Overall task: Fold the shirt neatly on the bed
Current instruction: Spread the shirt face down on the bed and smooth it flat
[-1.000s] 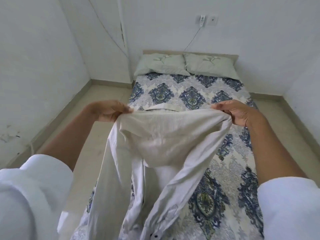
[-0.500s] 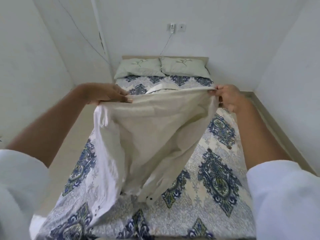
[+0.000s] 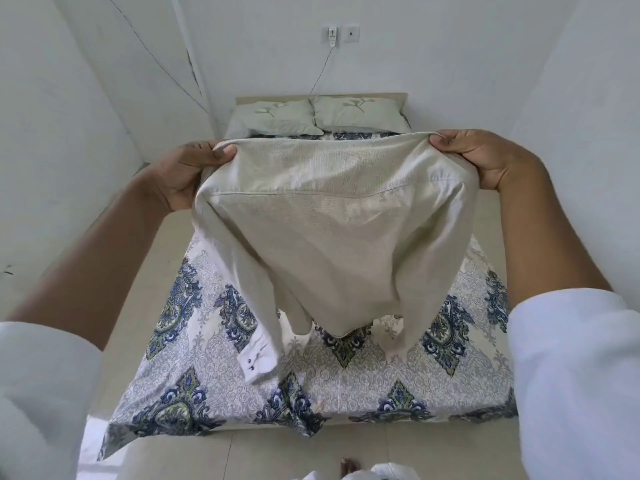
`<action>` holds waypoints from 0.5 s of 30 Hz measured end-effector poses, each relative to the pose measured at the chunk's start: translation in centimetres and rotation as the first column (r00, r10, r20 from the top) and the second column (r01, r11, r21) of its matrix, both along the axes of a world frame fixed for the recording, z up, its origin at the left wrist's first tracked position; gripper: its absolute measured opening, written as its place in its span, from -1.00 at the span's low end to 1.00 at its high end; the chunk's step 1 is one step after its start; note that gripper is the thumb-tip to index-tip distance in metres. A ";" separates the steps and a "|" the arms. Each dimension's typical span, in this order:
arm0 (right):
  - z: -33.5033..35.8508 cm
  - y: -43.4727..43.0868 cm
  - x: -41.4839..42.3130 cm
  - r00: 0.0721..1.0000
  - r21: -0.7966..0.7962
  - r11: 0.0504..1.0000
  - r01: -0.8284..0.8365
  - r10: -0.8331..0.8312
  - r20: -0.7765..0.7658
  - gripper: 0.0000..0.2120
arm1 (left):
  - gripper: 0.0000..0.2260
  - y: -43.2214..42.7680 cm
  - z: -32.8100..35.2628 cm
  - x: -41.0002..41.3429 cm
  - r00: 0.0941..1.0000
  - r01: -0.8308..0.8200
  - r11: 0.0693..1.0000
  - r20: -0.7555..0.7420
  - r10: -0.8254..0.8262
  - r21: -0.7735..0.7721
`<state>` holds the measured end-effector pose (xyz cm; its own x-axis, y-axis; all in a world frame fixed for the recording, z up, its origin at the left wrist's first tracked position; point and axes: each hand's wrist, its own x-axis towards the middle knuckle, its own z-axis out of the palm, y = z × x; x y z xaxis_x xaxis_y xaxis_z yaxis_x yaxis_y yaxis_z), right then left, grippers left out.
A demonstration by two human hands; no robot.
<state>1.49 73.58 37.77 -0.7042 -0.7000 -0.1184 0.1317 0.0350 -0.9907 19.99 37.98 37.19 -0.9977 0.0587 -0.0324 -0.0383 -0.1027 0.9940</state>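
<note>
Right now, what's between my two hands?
In the head view, the shirt stretches from the left hand to the right hand; each grips a shoulder.

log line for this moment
step: shirt held over bed | left hand: grips shirt | right hand: grips shirt | fold: not started

That was a bedroom in a home, plainly: a low bed (image 3: 214, 368) under a blue-patterned sheet, two pale green pillows (image 3: 277, 116) against the headboard (image 3: 381, 95), white walls (image 3: 450, 46), a tiled floor (image 3: 277, 452), and a charger (image 3: 331, 37) plugged in above.
</note>
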 end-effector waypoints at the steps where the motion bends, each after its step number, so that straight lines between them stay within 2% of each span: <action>1: -0.1 0.2 0.8 1.000 -0.025 1.000 -0.004 0.004 0.015 -0.82 | -0.67 0.1 -0.1 0.5 1.000 -0.014 1.000 -0.008 0.014 0.010; 2: -0.1 0.4 1.8 1.000 -0.046 0.999 -0.013 0.014 0.022 -0.80 | -0.54 0.6 -0.1 1.2 1.000 -0.006 1.000 -0.012 0.006 0.018; 4: 0.1 0.7 3.9 0.999 -0.077 0.996 -0.037 0.039 0.027 -0.83 | -0.44 1.3 0.3 2.6 0.998 -0.035 0.998 -0.053 0.038 0.053; 6: 0.3 1.2 5.9 0.997 -0.100 0.994 -0.047 0.053 0.064 -0.80 | -0.51 1.6 0.7 3.6 0.991 -0.042 0.998 -0.125 0.046 0.037; 8: 0.8 1.8 7.8 0.994 -0.131 0.990 -0.051 0.063 0.091 -0.77 | -0.78 1.6 1.5 4.6 0.976 -0.060 0.997 -0.204 0.069 0.051; 13: 1.8 2.2 11.2 0.999 -0.295 0.955 0.014 -0.001 0.044 -0.73 | -0.51 0.3 3.1 5.3 0.946 -0.189 0.982 -0.270 0.180 -0.010; 14: 2.0 2.0 11.4 0.999 -0.293 0.956 0.008 0.002 0.034 -0.76 | -0.55 0.3 3.3 5.2 0.948 -0.179 0.984 -0.269 0.169 -0.015; 15: 2.1 1.7 11.3 0.999 -0.265 0.964 0.018 -0.005 0.048 -0.81 | -0.69 0.2 3.1 4.8 0.956 -0.113 0.994 -0.272 0.109 0.001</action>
